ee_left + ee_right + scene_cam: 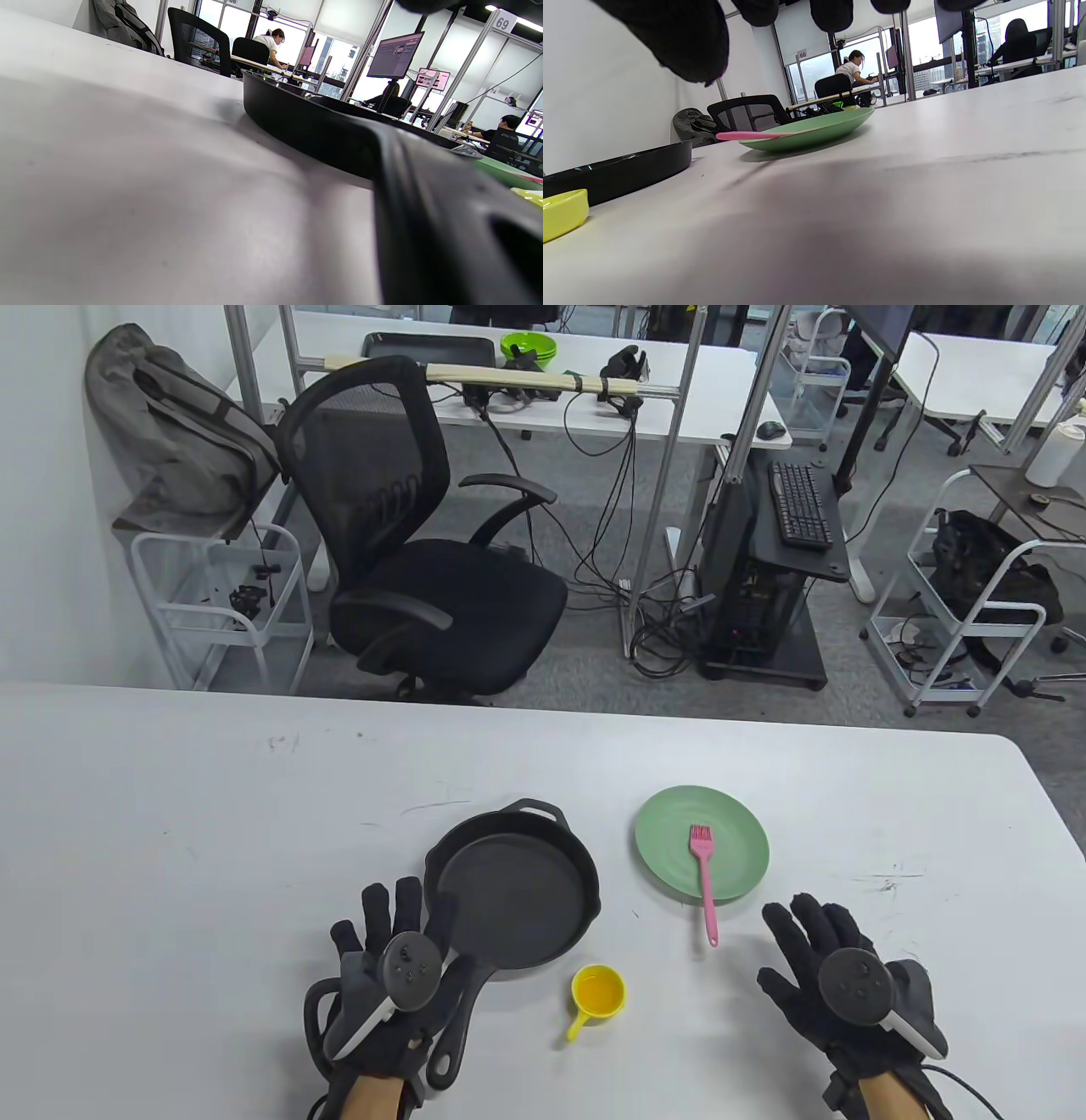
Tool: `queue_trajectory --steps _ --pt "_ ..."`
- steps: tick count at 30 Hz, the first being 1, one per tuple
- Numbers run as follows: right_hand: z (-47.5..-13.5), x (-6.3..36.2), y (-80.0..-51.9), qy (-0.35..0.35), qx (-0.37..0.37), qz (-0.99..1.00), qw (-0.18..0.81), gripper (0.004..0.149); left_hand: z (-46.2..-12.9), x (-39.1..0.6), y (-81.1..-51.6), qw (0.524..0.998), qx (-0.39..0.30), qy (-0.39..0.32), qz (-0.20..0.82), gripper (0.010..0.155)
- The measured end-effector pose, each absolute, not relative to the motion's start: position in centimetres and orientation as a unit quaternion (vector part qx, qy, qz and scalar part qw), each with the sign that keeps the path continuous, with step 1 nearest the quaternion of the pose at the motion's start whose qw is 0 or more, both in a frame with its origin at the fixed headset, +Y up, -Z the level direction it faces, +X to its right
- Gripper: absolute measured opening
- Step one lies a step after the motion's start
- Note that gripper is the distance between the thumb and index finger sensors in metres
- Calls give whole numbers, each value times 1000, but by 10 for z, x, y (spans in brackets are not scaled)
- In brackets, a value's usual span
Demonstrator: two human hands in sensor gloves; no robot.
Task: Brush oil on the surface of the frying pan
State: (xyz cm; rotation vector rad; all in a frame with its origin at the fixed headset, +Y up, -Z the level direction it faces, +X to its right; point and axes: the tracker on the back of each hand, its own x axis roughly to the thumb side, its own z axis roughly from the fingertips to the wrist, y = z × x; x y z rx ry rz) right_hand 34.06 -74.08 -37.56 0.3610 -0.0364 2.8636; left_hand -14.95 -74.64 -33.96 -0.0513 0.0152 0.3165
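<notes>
Fingers of both hands are spread wide and neither grip holds anything. At the lower left of the table view the left hand [399,976] lies flat over the handle of the frying pan [513,895], fingers splayed rather than curled around it; whether the palm actually presses on the handle cannot be told, though the left wrist view looks along the handle from very close. At the lower right the right hand [836,976] hovers or rests open on the white surface [170,857], near the tail of the pink brush [703,878] but apart from it.

Outward from there, the brush lies with its bristles on the green plate [734,836] right of centre and its handle running off the rim toward the bottom edge. The small yellow cup [598,993] of oil sits just below the pan, between the two hands. The pan's inside looks dry and matte.

Brushing appears not yet begun; this seems to be the reach for the tool. Next, the right hand likely has to pinch the brush handle where it overhangs the plate, lift it, dip the bristles in the cup, then sweep them across the pan while the left hand steadies the handle.
</notes>
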Motion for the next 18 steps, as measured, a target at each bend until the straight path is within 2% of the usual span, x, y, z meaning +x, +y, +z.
queue_trajectory --steps 3,8,11,18 --pt "-382 338 -732 -39 129 985 103 73 -339 -150 -745 987 -21 7 162 76" --pt "-398 332 -726 -38 140 989 33 70 -339 -151 -744 986 -17 7 165 76" --pt "-412 326 -729 -8 139 990 27 69 -339 -151 -744 986 -15 7 164 76" --pt "-438 291 -744 -10 176 984 -26 70 -339 -151 -744 986 -19 10 165 75"
